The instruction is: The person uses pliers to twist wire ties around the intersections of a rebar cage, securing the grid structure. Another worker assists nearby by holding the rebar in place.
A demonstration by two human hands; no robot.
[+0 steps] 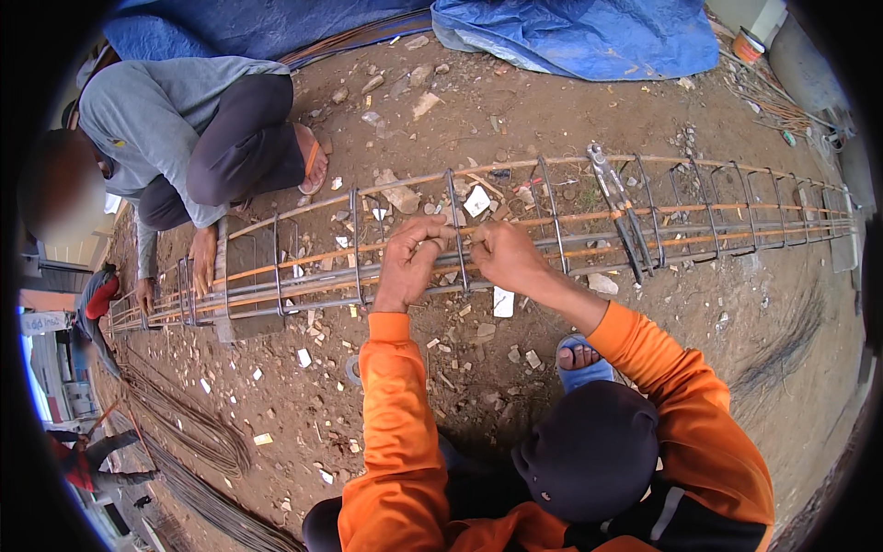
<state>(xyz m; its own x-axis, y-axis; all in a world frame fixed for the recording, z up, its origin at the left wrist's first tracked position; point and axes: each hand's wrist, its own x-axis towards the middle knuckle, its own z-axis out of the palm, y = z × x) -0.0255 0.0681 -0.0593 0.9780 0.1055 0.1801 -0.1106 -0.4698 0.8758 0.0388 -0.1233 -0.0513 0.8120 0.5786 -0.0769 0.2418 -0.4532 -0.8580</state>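
A long cage of rusty steel bars and dark square stirrups (553,216) stretches across the view. Midway along it, my left hand (412,262) is closed in a pinch beside one stirrup, close against the bars. On the other side of that stirrup my right hand (506,256) is also closed, fingertips pressed together. Whatever the fingers hold is too small or hidden to make out. Right of my hands, a long-handled cutter (629,225) with dark grips lies across the cage bars.
At left a co-worker in a grey top (152,115) squats with both hands at the cage. A wooden block (223,317) stands under the bars there. Blue tarpaulin (575,37) covers the far side. Coiled rods (184,423) lie lower left; rubble and tile chips litter the dirt.
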